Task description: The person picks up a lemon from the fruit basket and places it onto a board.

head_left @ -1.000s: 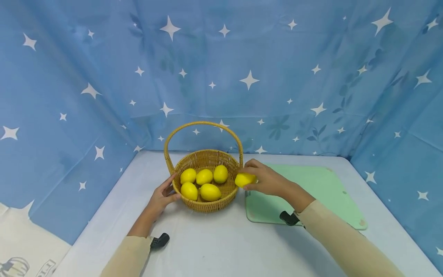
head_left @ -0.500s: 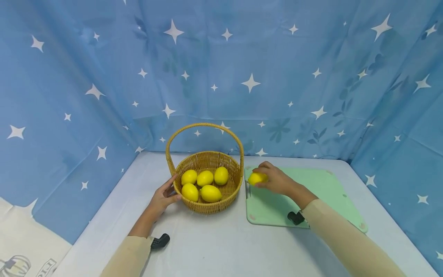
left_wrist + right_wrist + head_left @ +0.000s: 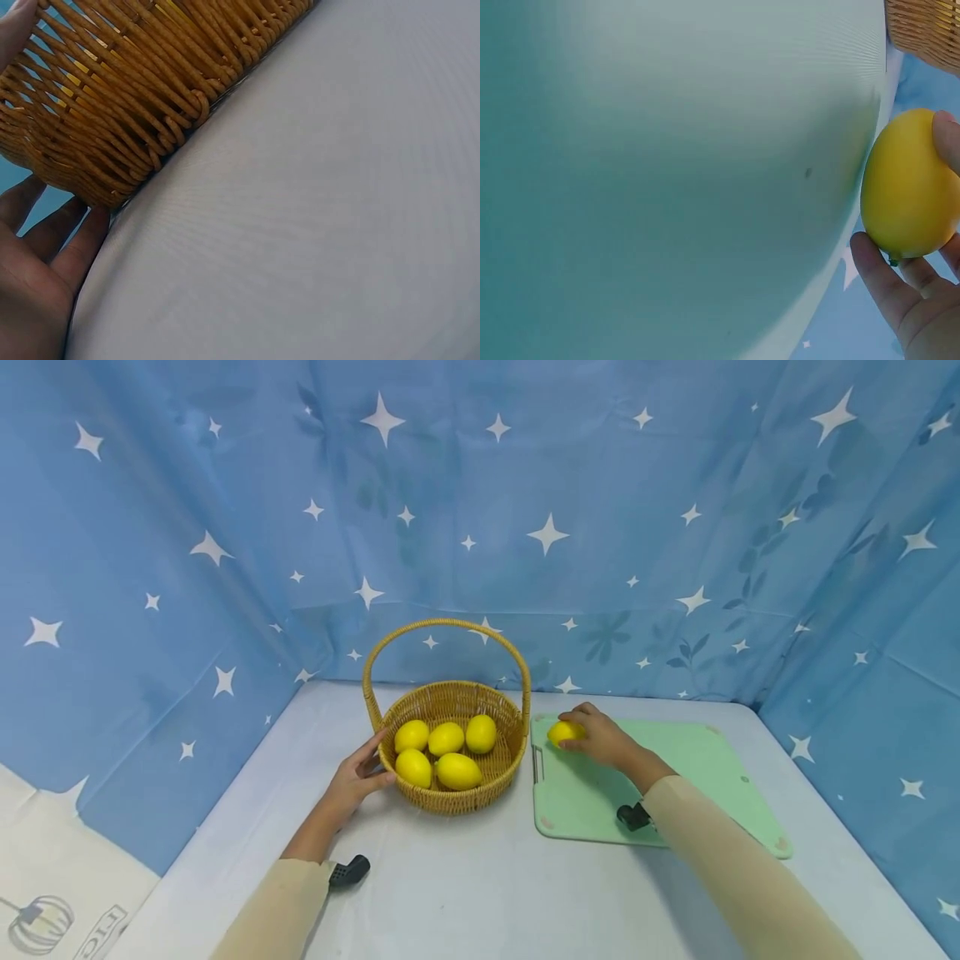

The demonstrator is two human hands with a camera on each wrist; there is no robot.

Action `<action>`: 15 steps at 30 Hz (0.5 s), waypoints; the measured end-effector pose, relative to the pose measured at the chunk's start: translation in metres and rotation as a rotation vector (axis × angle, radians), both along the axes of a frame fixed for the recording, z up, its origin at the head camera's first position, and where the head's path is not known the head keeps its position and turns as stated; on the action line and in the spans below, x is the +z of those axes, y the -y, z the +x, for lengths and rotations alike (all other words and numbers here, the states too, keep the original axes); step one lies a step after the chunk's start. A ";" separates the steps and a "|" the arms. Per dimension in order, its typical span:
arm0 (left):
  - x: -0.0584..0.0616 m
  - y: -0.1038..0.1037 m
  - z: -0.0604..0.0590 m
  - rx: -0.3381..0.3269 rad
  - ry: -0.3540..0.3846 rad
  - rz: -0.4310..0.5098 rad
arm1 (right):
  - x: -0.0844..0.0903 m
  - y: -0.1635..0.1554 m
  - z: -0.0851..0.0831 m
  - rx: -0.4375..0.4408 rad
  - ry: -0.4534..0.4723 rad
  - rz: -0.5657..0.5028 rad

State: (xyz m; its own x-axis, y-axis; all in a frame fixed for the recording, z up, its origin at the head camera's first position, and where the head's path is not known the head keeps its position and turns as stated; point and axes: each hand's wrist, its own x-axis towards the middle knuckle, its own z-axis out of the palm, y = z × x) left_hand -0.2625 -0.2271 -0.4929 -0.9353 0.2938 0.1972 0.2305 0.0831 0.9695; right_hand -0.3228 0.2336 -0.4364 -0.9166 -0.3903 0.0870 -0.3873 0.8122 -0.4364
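Note:
My right hand holds a yellow lemon over the far left corner of a pale green cutting board. In the right wrist view, the thumb lies on one side of the lemon and the fingers on the other. A woven basket with a tall arched handle stands left of the board, with several lemons inside. At the basket's left side rests my left hand, fingers spread along the outer wall. The left wrist view shows extended fingertips against the lower weave.
A white cloth covers the table under the basket and board. Blue curtain with white stars closes off the back and both sides. A small dark wrist mount sits at the left sleeve, another at the right.
My right hand has carried the lemon from the basket's right rim rightward to the cutting board, then slightly farther back. The left hand stays against the basket.

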 end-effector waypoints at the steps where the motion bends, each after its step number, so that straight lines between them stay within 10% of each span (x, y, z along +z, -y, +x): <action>1: 0.001 0.000 0.000 0.001 0.003 0.000 | -0.001 0.000 -0.002 0.001 0.003 -0.003; 15: -0.002 0.001 -0.002 0.012 0.021 -0.012 | -0.005 0.002 -0.011 -0.021 0.003 0.013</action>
State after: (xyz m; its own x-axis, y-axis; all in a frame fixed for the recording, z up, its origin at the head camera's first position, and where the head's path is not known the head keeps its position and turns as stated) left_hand -0.2649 -0.2284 -0.4944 -0.9428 0.2845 0.1739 0.2090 0.0979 0.9730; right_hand -0.3340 0.2319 -0.4410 -0.9246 -0.3725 0.0797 -0.3694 0.8256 -0.4265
